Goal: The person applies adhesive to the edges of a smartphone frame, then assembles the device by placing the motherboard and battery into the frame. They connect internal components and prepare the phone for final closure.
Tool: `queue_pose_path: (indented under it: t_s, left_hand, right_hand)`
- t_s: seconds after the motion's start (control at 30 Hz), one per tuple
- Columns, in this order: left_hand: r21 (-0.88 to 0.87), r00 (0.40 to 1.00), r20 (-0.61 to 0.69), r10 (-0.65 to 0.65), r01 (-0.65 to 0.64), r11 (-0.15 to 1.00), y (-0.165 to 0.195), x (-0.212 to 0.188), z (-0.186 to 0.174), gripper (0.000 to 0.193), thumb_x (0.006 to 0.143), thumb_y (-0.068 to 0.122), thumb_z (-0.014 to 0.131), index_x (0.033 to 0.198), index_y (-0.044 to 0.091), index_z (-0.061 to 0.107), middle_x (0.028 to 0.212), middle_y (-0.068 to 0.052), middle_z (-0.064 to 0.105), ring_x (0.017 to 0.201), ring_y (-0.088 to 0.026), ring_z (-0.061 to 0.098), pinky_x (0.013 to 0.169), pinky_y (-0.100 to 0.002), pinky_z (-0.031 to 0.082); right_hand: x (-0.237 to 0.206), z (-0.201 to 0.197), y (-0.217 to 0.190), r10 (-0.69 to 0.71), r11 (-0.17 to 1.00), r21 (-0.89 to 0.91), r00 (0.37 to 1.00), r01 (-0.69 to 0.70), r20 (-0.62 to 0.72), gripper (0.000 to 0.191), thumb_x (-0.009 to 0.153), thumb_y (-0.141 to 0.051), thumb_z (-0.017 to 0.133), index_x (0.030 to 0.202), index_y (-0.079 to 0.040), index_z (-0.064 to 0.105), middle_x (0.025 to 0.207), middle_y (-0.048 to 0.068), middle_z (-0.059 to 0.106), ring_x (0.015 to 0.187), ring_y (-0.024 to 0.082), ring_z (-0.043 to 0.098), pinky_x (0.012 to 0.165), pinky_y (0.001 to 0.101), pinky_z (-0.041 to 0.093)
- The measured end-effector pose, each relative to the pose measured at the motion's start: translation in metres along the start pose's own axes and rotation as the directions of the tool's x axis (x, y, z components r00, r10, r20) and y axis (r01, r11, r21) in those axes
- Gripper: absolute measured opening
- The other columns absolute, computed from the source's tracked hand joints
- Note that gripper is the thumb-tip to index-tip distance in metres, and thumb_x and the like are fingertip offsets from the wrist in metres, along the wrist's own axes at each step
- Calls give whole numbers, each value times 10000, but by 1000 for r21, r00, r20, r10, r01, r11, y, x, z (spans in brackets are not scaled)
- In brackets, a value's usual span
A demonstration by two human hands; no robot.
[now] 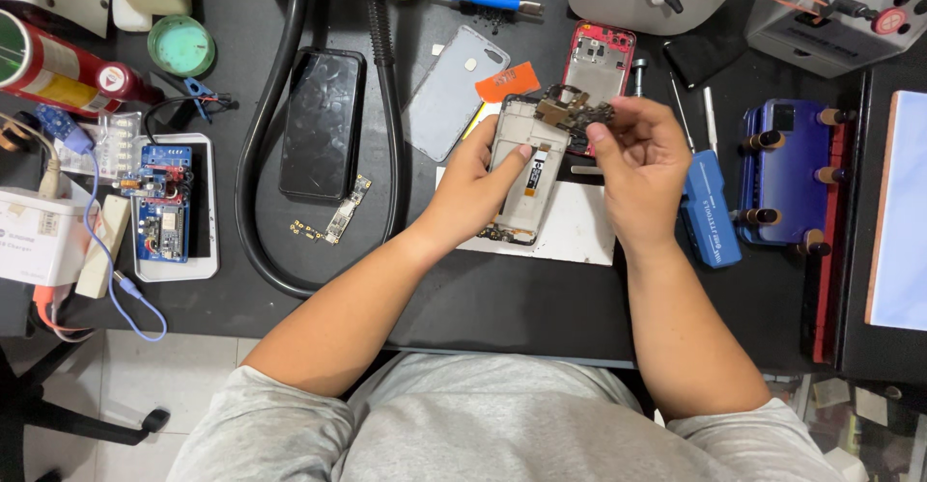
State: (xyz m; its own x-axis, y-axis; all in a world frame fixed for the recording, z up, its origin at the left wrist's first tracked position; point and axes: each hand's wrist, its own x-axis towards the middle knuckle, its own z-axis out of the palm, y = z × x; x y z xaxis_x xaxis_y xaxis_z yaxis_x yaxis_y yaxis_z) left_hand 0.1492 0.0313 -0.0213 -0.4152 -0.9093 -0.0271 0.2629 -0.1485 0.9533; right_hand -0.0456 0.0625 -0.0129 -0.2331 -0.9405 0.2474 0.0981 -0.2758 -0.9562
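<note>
Left hand has its grip closed around the opened phone frame, held above the white mat near the centre of the dark counter. Right hand pinches a small circuit board at the frame's upper end, toward 12 o'clock. A black phone lies at 9 o'clock of the hands; a blue screwdriver lies at 3 o'clock, just beside the right hand.

Phone repair workshop — opened phones, circuit boards (screwdriver too).
</note>
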Motion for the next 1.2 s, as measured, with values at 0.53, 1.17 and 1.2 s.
queue_pose_path:
  t_s: [0.53, 1.17, 1.2]
  left_hand:
    - [289, 997, -12, 78, -71, 955, 14, -6, 5, 215, 1024, 131, 618, 1187, 3, 561, 952, -76, 731, 806, -71, 629, 689, -280, 515]
    - [313, 997, -20, 72, -62, 948, 11, -6, 5, 210, 1035, 162, 624, 1149, 1, 551, 918, -81, 722, 758, -79, 590, 648, -292, 482]
    - [372, 998, -39, 48, -30, 928, 13, -6, 4, 218, 1025, 171, 634, 1131, -1, 551, 864, -84, 719, 683, -86, 555, 589, -299, 451]
  right_hand:
    - [-1, 3, 2, 141, 989, -48, 987, -137, 72, 296, 960, 51, 753, 1240, -22, 692, 1033, 6, 680, 934, 65, 618, 852, 207, 521]
    - [-2, 2, -1, 92, 989, -121, 994, -84, 65, 207, 1002, 26, 730, 1208, 15, 708, 1031, 30, 674, 911, 82, 663, 825, 219, 551]
    - [-2, 2, -1, 121, 987, -113, 991, -115, 53, 203, 1002, 20, 724, 1204, 16, 706, 1018, 32, 687, 893, 81, 664, 795, 215, 543]
